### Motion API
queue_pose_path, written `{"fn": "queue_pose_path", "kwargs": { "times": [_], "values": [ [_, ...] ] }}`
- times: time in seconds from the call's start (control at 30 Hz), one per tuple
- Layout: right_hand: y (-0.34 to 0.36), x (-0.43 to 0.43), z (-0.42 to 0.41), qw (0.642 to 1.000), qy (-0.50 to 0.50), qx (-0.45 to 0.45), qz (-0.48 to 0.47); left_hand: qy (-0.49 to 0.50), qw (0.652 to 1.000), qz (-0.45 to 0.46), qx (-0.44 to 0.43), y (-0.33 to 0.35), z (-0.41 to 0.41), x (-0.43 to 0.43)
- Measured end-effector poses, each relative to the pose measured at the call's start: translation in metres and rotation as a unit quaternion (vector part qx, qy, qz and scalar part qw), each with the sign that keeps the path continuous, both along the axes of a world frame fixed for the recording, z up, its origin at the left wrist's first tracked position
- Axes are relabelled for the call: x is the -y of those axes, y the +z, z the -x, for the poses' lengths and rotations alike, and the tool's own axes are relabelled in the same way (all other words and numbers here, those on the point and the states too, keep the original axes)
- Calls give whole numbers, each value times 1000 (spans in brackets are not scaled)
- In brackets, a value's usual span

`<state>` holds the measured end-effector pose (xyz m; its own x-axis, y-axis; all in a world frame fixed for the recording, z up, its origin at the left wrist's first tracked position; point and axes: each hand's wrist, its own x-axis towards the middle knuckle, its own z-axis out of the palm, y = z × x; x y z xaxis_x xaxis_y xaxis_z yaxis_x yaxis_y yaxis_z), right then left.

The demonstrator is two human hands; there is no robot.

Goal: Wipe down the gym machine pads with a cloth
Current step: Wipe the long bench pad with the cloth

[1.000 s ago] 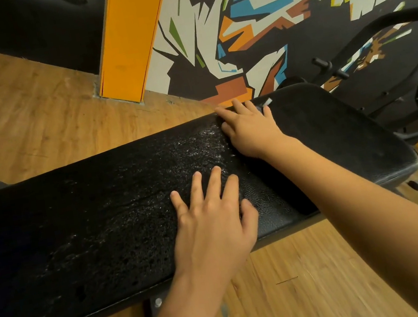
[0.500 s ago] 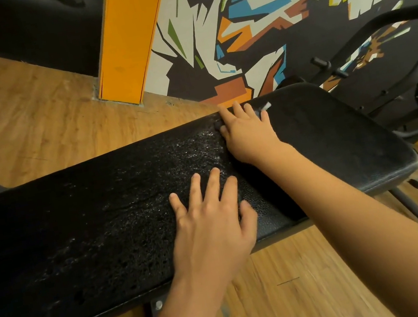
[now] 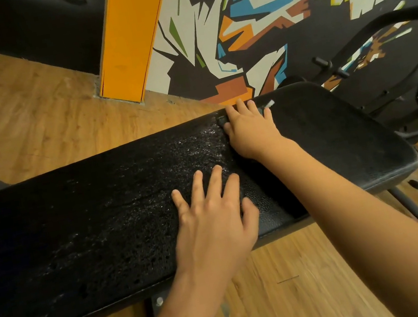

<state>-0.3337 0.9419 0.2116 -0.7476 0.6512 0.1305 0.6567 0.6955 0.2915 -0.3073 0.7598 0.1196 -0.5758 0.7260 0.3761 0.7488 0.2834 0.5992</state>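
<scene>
Head view. Item: black cloth (image 3: 116, 208), thin and open-textured, spread flat from the left end of the bench pad (image 3: 339, 141) to past its middle, its right border lying under both hands. Left hand (image 3: 213, 221): fingers straight and spread, pressing the cloth near the bench's near edge. Right hand (image 3: 251, 134): flat on the cloth's far right corner, fingertips at the bench's far edge; whether the thumb pinched that corner could not be told. Handling, judged: light, limp, likely to bunch or slide on pebbled vinyl; best governed by flat palm pressure or by its corners. Pad: firm, fixed, needing no hold.
</scene>
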Motion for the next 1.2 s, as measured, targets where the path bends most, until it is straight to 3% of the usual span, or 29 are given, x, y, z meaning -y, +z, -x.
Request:
{"fn": "queue_pose_path", "kwargs": {
  "times": [0.17, 0.43, 0.67, 0.93, 1.2],
  "values": [
    [-8, 24, -42, 999, 30, -10, -19, -3, 1000, -2, -6, 1, 1, 1],
    [3, -22, 28, 1000, -23, 2, 1, -4, 1000, 4, 3, 2, 0, 1],
    [-5, 32, -62, 999, 24, -4, -22, -9, 1000, 10, 2, 2, 1, 3],
    [-1, -2, 1, 1000, -20, -2, 7, -8, 1000, 17, 17, 5, 0, 4],
    [-3, 39, -60, 1000, 27, 5, 8, -17, 999, 29, 26, 8, -1, 8]
  ]
}}
